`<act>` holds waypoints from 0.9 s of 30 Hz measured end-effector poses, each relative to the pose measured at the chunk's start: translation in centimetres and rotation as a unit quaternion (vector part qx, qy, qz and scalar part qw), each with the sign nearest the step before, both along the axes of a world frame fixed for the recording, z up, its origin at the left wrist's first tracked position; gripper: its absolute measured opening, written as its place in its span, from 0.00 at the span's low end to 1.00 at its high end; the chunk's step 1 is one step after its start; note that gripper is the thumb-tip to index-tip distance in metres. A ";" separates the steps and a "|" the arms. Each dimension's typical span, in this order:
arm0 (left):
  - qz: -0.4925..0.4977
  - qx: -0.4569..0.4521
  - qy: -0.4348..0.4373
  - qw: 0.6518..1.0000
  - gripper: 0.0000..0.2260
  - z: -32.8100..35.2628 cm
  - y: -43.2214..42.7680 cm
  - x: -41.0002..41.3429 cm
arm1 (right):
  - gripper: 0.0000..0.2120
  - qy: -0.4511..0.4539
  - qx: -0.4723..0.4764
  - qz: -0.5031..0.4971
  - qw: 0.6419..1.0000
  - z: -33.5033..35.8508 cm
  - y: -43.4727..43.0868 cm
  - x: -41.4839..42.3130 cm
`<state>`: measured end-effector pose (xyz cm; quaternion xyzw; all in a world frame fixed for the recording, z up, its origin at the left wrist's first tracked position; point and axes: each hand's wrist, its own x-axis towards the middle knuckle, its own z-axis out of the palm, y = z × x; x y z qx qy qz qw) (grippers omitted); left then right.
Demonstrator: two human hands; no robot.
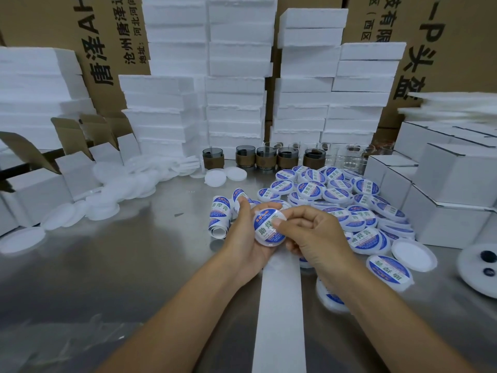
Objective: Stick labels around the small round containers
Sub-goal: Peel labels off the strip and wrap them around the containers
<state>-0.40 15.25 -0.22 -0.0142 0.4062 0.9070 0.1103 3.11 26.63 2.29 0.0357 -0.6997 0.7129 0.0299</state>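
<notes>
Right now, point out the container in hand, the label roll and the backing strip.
container (265, 231): head view, labelled top face.
label roll (219, 211): head view, outer printed wrap.
backing strip (279, 305): head view, bare white middle.

A shiny metal surface (121, 265) carries a heap of labelled round containers (336, 189) at the right. A roll of labels (219, 219) lies mid-surface, with loose white lids (121, 189) at the left. Sleeved glass cups (266, 157) stand at the back, and a white backing strip (279, 319) runs nearer.
</notes>
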 end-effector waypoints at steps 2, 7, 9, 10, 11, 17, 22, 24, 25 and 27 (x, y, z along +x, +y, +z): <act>-0.007 -0.006 -0.002 1.000 0.29 0.0 -0.1 0.0 | 0.04 0.003 -0.010 -0.005 1.000 -0.2 -0.1 0.0; -0.023 -0.008 0.004 1.000 0.29 0.0 -0.1 -0.1 | 0.04 0.007 -0.009 -0.015 1.000 -0.3 -0.2 -0.1; -0.022 -0.006 0.002 1.000 0.29 0.1 -0.2 -0.1 | 0.05 0.008 -0.012 -0.015 1.000 -0.2 -0.2 -0.2; -0.021 -0.007 0.000 1.000 0.29 0.1 -0.2 -0.1 | 0.05 0.008 -0.010 -0.014 1.000 -0.2 -0.2 -0.2; -0.019 -0.009 -0.001 1.000 0.28 0.1 -0.2 0.0 | 0.05 0.007 -0.007 -0.013 1.000 -0.1 -0.2 -0.2; -0.022 -0.027 0.001 0.999 0.26 0.3 -0.3 0.2 | 0.04 0.008 -0.001 -0.010 1.000 -0.3 -0.1 -0.3; -0.038 -0.040 0.009 0.998 0.20 0.7 -0.1 0.7 | 0.03 0.004 -0.003 -0.019 1.000 -0.5 -0.1 -0.4; -0.047 -0.051 0.029 0.997 0.15 0.9 0.1 0.9 | 0.03 0.003 -0.008 -0.022 1.000 -0.5 -0.1 -0.5; -0.054 -0.054 0.041 0.996 0.12 1.0 0.1 1.0 | 0.04 0.002 -0.011 -0.024 1.000 -0.6 -0.1 -0.5; -0.063 -0.051 0.054 0.995 0.09 1.0 0.1 1.2 | 0.04 0.000 -0.016 -0.030 0.999 -0.6 -0.1 -0.6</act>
